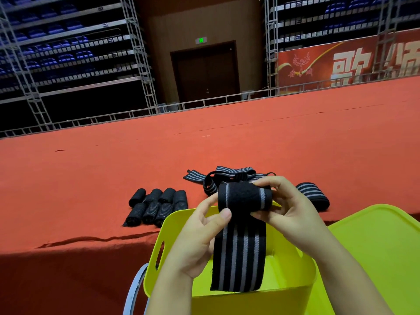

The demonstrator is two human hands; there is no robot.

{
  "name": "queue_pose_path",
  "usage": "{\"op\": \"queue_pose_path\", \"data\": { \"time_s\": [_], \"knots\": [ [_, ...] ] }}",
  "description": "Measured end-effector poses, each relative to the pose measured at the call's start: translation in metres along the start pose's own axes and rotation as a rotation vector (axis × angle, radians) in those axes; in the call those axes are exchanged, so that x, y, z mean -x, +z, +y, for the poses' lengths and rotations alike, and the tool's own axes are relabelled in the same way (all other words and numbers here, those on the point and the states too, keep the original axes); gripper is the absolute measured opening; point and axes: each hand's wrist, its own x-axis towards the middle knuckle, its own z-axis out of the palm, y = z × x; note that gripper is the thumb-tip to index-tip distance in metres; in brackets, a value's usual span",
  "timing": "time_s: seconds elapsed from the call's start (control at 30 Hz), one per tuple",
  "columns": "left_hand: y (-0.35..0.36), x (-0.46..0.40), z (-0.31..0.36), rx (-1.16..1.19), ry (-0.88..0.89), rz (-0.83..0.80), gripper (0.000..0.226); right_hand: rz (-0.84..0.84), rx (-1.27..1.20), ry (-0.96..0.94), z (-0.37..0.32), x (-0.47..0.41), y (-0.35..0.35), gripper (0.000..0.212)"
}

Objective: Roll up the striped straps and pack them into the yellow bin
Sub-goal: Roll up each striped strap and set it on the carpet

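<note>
From the head camera, both hands work over the yellow bin [229, 296]: the left hand [200, 237] and right hand [293, 212] pinch a half-rolled striped strap [244, 198], its tail dangling into the bin. Rolling looks midway; next, wind up the tail. Finished rolls [156, 206] wait on the red bench [91, 178].

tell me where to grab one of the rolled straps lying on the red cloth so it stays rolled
Take a rolled strap across its middle, coming down from above, thumb on one long side and fingers on the other. The rolls lie on their sides on the red cloth, packed close together, so start with an outer one, probably pressing the loose end flat against the roll.
</note>
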Motion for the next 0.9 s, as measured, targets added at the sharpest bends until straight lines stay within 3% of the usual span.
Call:
{"op": "queue_pose_path", "data": {
  "time_s": [0.13, 0.23, 0.37, 0.43, 0.57, 0.8, 0.9],
  "knots": [
    [0.006, 0.004, 0.004, -0.002, 0.049, -0.005, 0.097, -0.063, 0.009, -0.032, 0.0, 0.002, 0.002, 0.052],
    [0.01, 0.005, 0.004, 0.015, 0.056, 0.079, 0.102, -0.081, 0.031, 0.015, 0.001, 0.003, 0.004, 0.054],
    [0.005, 0.005, 0.003, 0.019, 0.086, 0.119, 0.064, -0.243, -0.084, 0.21, -0.001, 0.004, -0.001, 0.04],
    [0.005, 0.007, 0.005, 0.0, 0.108, 0.11, 0.059, -0.231, -0.168, 0.318, 0.0, 0.004, -0.001, 0.058],
    [0.007, 0.008, 0.004, -0.032, 0.114, 0.071, 0.062, -0.126, -0.254, 0.477, -0.002, 0.002, 0.006, 0.061],
    [0.008, 0.008, 0.002, -0.093, 0.054, 0.009, 0.076, -0.012, -0.047, 0.338, -0.001, 0.006, 0.01, 0.071],
    [0.009, 0.009, 0.003, -0.142, 0.047, -0.006, 0.063, -0.001, -0.041, 0.267, -0.001, 0.007, 0.008, 0.071]
  ]
}}
